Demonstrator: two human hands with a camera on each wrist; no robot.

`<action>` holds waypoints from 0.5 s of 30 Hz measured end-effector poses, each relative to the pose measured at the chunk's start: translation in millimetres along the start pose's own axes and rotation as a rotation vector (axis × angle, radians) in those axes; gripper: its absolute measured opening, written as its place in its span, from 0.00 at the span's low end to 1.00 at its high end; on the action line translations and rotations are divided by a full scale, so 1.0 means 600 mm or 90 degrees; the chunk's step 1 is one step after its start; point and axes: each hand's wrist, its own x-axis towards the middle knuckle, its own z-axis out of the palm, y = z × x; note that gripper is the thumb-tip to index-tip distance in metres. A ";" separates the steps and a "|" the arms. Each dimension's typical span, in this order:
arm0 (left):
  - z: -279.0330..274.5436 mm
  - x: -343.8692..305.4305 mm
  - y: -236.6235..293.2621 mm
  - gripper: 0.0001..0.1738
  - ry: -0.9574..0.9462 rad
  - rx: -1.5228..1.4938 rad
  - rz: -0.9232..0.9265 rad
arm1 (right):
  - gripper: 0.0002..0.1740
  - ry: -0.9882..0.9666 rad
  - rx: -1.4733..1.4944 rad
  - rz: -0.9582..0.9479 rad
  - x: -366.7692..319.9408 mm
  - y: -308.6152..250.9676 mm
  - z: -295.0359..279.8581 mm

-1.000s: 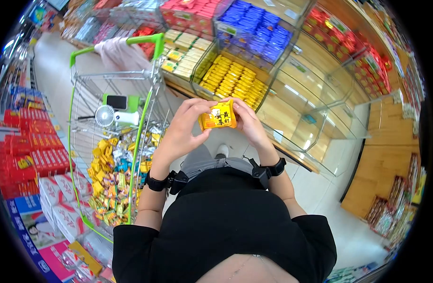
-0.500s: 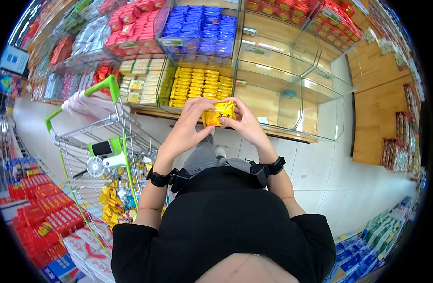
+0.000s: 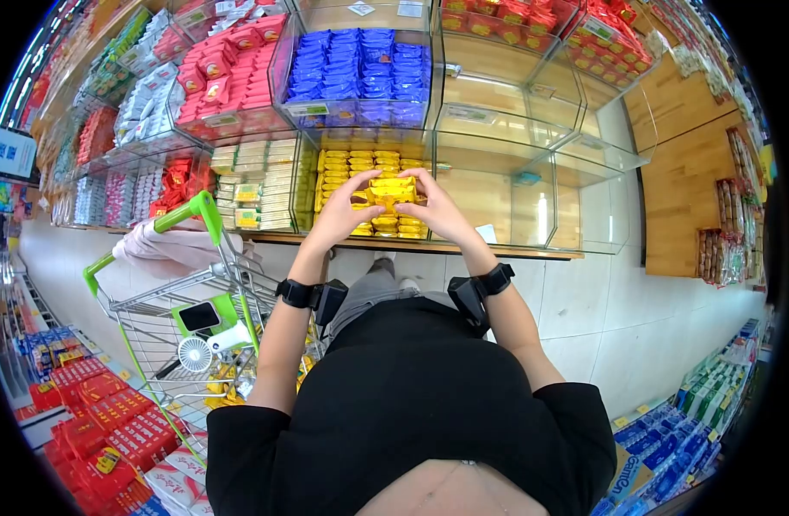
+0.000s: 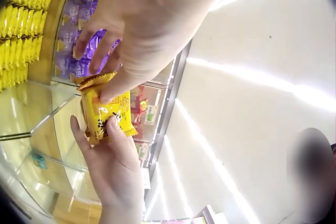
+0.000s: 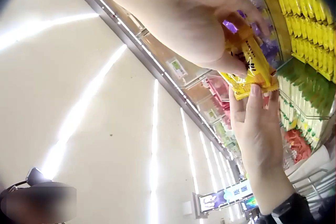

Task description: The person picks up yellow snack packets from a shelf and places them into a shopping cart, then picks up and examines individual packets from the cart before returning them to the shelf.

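Observation:
A yellow packet [image 3: 391,194] with dark lettering is held between both hands in front of the body, in the head view. The left hand [image 3: 343,210] grips its left end, thumb and fingers around it. At the right end the right hand [image 3: 434,211] pinches it between thumb and fingers. The left wrist view shows the packet [image 4: 107,111] with the left hand [image 4: 144,29] above and the right hand [image 4: 113,166] below. From the right wrist view, both thumbs press on the packet [image 5: 252,71].
Behind the hands, glass bins hold yellow packets [image 3: 334,168], blue packets [image 3: 360,73] and pink packets [image 3: 240,77]. At the left stands a shopping cart [image 3: 210,219] with a small fan [image 3: 194,353], a phone [image 3: 198,317] and yellow packets inside. Red boxes [image 3: 110,413] are stacked beyond it.
The view has turned so the bins lie straight ahead and the cart sits lower left. Both hands still hold the packet, whose lettering has turned out of the head view.

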 end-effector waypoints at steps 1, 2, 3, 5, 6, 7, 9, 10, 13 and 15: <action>-0.002 0.006 -0.013 0.29 0.000 0.002 -0.005 | 0.24 -0.004 -0.020 0.032 0.006 0.005 0.002; -0.003 0.013 -0.032 0.29 -0.003 0.000 -0.007 | 0.24 -0.008 -0.040 0.065 0.012 0.011 0.003; -0.002 0.019 -0.054 0.29 0.007 0.017 0.004 | 0.24 -0.005 -0.039 0.068 0.018 0.026 0.005; 0.000 0.030 -0.093 0.28 0.016 0.023 0.006 | 0.24 0.010 -0.066 0.070 0.030 0.065 0.008; 0.002 0.035 -0.115 0.28 0.011 0.020 0.006 | 0.24 0.013 -0.066 0.073 0.034 0.074 0.008; 0.004 0.039 -0.130 0.28 0.009 0.034 -0.006 | 0.26 0.004 -0.102 0.107 0.037 0.081 0.009; 0.006 0.042 -0.139 0.28 0.002 0.069 -0.034 | 0.27 -0.004 -0.137 0.146 0.042 0.102 0.008; 0.008 0.044 -0.145 0.28 -0.002 0.067 -0.036 | 0.27 -0.007 -0.181 0.151 0.044 0.118 0.007; 0.024 0.049 -0.179 0.27 -0.029 0.064 -0.029 | 0.28 -0.010 -0.279 0.164 0.047 0.158 0.008; 0.032 0.052 -0.198 0.27 -0.049 0.050 -0.043 | 0.28 -0.010 -0.332 0.171 0.047 0.174 0.010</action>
